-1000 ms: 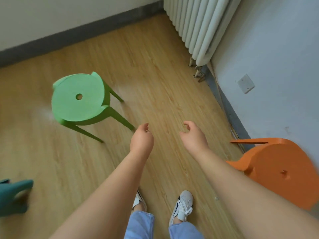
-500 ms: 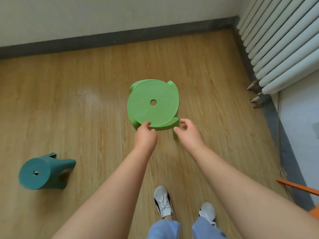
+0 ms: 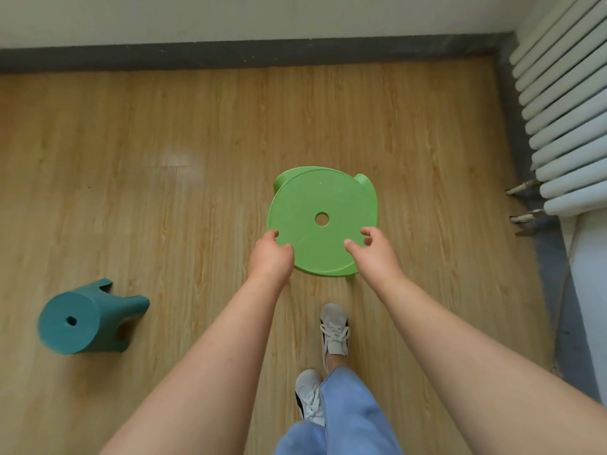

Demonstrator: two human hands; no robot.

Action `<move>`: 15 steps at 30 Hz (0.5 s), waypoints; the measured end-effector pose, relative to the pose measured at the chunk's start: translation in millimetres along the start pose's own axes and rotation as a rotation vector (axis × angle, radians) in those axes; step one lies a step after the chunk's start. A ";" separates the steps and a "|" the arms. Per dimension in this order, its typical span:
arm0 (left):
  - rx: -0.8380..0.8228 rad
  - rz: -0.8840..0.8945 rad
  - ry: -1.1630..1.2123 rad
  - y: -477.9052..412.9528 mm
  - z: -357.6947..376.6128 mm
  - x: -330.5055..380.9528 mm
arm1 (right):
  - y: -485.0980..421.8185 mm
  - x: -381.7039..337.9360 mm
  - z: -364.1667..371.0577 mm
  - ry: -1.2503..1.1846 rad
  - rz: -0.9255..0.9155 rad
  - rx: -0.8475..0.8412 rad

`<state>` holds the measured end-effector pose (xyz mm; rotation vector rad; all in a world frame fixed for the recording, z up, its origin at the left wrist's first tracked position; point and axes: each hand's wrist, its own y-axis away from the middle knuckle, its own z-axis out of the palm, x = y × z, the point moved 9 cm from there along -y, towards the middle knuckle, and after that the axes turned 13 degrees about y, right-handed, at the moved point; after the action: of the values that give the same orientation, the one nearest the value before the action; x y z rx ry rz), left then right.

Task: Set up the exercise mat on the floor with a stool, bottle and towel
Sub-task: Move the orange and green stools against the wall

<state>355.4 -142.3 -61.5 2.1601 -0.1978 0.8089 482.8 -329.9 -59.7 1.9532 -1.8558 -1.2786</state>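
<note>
the green stool [image 3: 315, 198] stands upright on the wooden floor [image 3: 164, 126] near the middle of the view, seen from almost straight above, so its round seat with a small hole [image 3: 322, 219] at the centre hides most of its legs. both bare arms reach down and forward to it. the left hand [image 3: 271, 257] is over the seat's near left rim and the right hand [image 3: 376, 254] over its near right rim, with a stretch of green seat between them. on each hand the fingers [image 3: 368, 232] are half curled and the thumb stands apart from the forefinger in a loose c shape, with green showing in the gap, so neither hand is closed round the rim; whether the fingertips touch the plastic cannot be told from this angle. just behind the stool, toward the person, are two white lace-up shoes [image 3: 335, 333], one ahead of the other, below light blue trouser legs [image 3: 348, 418]. well apart to the left, a teal stool [image 3: 85, 320] lies tipped on its side on the floor, its round seat with a centre hole facing the lower left and its legs pointing right. a white ribbed radiator [image 3: 568, 119] runs along the right edge, near the green stool but not touching it. a dark grey skirting board [image 3: 230, 57] lines the far edge of the floor under a pale wall [image 3: 230, 14].
</note>
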 end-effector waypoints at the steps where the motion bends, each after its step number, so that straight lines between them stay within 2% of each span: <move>1: -0.013 -0.017 -0.016 -7.2 1.4 0.9 | -7.4 -3.4 1.1 0.002 0.002 -0.003; 11: -0.004 -0.143 -0.064 -78.4 13.0 -9.9 | -89.5 2.0 -4.0 0.043 0.144 0.083; 15: -0.011 -0.208 0.000 -101.1 15.7 -25.2 | -111.7 20.4 4.2 -0.050 0.240 0.055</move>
<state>382.9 -89.7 -148.6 2.1286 0.0228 0.6868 560.2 -321.8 -142.6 1.6741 -2.0946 -1.2251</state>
